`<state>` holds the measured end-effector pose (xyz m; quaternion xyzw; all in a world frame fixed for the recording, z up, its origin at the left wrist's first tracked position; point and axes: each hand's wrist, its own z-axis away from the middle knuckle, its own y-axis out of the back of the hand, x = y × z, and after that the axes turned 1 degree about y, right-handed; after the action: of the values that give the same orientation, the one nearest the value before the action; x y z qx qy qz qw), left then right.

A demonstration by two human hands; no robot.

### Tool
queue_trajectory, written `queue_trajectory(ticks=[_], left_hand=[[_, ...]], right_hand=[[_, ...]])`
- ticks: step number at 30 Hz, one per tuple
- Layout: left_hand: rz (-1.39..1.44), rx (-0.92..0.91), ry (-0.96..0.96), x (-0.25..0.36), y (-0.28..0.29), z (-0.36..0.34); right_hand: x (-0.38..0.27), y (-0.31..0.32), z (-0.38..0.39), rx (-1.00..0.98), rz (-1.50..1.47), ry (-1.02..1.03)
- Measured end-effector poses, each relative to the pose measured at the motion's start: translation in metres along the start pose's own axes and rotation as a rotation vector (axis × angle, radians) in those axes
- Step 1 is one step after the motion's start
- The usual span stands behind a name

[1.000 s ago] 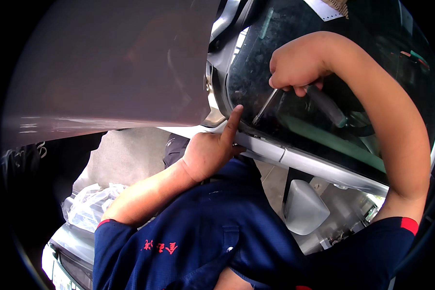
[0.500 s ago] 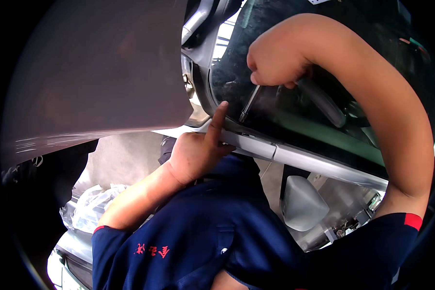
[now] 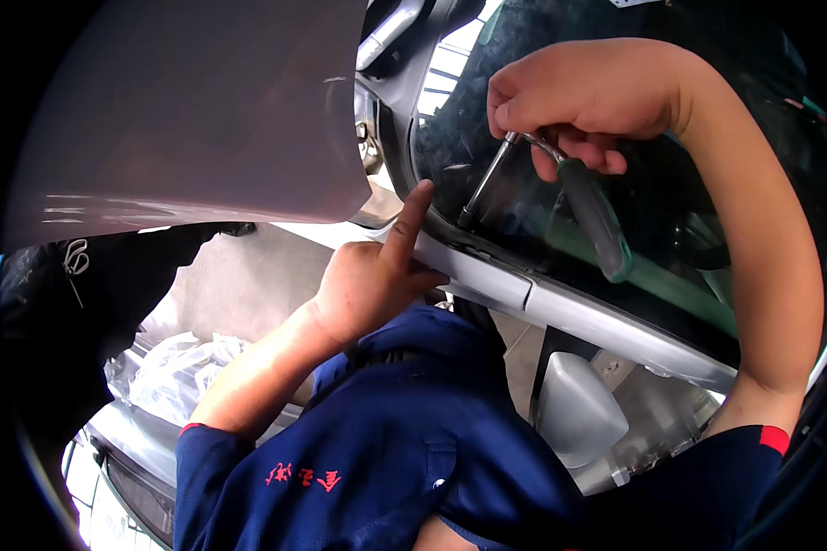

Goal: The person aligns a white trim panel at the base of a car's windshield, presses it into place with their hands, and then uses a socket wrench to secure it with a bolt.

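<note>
My right hand [image 3: 579,92] grips a ratchet tool with a grey-green handle [image 3: 595,220], fingers curled around its head end. The tool's chrome extension [image 3: 489,184] slants down to the dark lower edge of the car's windshield [image 3: 671,275]. My left hand [image 3: 363,285] holds nothing: its index finger stretches up to the glass edge beside the extension's foot, while its other fingers are partly hidden over the silver trim [image 3: 579,317].
A large dark painted panel [image 3: 184,110] fills the upper left. A silver side mirror [image 3: 574,404] hangs below the trim. At lower left are crumpled clear plastic [image 3: 179,367] on a silver surface and a dark bundle [image 3: 55,312], indistinct in shadow.
The tool's handle has swung downward toward my body, and my right hand's fingers show more beneath its wrist. My left hand has stayed near the glass edge; the view has shifted slightly.
</note>
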<state>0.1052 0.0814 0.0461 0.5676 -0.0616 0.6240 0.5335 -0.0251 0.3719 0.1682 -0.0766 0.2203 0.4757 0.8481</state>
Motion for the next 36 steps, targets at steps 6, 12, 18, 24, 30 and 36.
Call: queue_trajectory(ticks=[6, 12, 18, 24, 30, 36], left_hand=[[-0.044, -0.018, 0.047, 0.001, -0.001, 0.000], [-0.048, -0.074, 0.136, 0.015, 0.008, -0.003], [-0.010, -0.124, 0.196, 0.021, 0.012, -0.009], [0.012, -0.055, 0.050, 0.014, 0.012, -0.004], [0.061, -0.060, 0.030, 0.012, 0.013, -0.007], [0.027, -0.078, 0.098, 0.013, 0.013, -0.005]], right_hand=[[0.011, -0.009, -0.006, 0.109, -0.103, 0.070], [-0.006, -0.008, 0.011, 0.019, -0.010, 0.044], [0.041, -0.016, -0.018, 0.100, -0.471, 0.033], [0.016, -0.029, 0.006, 0.270, -0.422, -0.011], [0.018, -0.029, 0.007, 0.273, -0.334, 0.073], [0.014, -0.029, 0.006, 0.310, -0.319, -0.002]])
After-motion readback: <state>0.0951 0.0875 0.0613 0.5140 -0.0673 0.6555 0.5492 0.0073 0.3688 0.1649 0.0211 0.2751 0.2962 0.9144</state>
